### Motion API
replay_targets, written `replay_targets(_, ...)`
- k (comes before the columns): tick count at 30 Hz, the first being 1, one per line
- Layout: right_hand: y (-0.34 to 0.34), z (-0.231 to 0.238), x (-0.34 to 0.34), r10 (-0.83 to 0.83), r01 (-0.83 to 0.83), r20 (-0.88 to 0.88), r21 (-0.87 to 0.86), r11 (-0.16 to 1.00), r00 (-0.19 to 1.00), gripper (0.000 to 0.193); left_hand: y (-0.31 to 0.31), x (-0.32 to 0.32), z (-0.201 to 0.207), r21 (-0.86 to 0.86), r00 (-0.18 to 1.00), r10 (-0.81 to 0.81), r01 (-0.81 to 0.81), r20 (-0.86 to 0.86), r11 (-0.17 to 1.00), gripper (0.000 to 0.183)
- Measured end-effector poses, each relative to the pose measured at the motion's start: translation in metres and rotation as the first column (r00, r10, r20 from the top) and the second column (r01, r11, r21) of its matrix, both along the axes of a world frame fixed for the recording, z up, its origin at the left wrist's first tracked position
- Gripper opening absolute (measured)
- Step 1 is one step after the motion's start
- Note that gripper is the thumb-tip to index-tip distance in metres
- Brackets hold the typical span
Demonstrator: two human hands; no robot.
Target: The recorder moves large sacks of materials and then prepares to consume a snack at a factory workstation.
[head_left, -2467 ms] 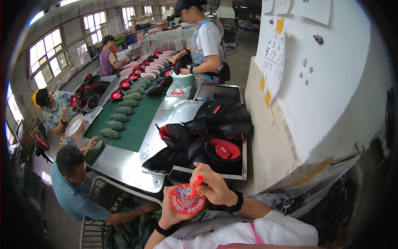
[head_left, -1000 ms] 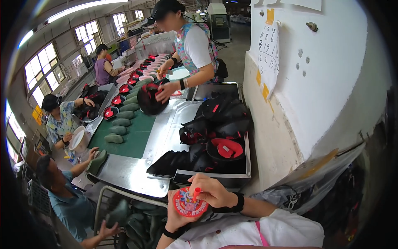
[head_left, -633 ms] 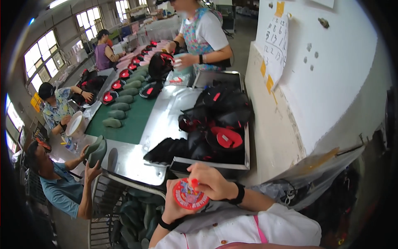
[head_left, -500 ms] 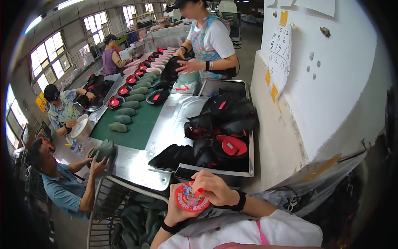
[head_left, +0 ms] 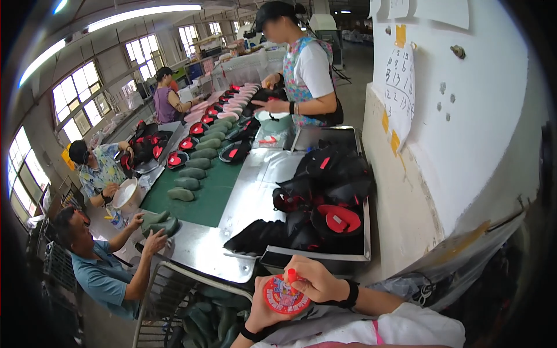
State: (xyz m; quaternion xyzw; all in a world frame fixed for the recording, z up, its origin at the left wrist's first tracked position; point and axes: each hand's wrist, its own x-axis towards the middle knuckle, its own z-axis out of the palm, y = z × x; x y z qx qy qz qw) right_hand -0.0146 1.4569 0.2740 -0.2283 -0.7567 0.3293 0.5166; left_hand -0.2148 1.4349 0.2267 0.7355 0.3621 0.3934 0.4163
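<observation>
Low in front of me, my left hand [head_left: 262,316] is wrapped round a cup with a round, printed red-and-white top [head_left: 284,297]. My right hand [head_left: 318,281] pinches a short red straw [head_left: 292,275] standing over the cup's top. Whether the straw's lower end has pierced the top is hidden by the fingers. Just beyond my hands is a metal tray [head_left: 366,243] heaped with black shoe uppers [head_left: 331,174], some with red linings.
A green conveyor belt [head_left: 217,206] carries rows of green shoe lasts [head_left: 181,194]. At the left, a person in a blue shirt [head_left: 107,275] holds lasts above a wire cart [head_left: 152,290]. Other people work along the belt. A white wall [head_left: 447,133] bounds the right side.
My view has shifted, so the scene sits further right and lower. The straw now stands more upright over the cup. The person at the far side has moved a hand off a black upper.
</observation>
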Motion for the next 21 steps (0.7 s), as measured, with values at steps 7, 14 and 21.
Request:
replay_targets(7, 0.007, 0.002, -0.005, -0.064, 0.064, -0.005, 0.135, 0.989, 0.998, 0.014, 0.001, 0.000, 0.000, 0.016, 0.999, 0.029, -0.029, -0.023, 0.999, 0.090)
replay_targets(14, 0.006, 0.004, 0.000, -0.106, 0.096, 0.089, 0.109, 0.989, 0.990, 0.015, 0.002, 0.000, 0.006, 0.069, 0.997, 0.055, -0.051, -0.047, 0.996, 0.089)
replay_targets(21, 0.004, -0.003, -0.003, -0.083, 0.080, 0.010, 0.180, 0.980, 0.996, 0.020, -0.005, 0.010, 0.017, -0.122, 0.976, 0.154, -0.137, 0.151, 0.983, 0.077)
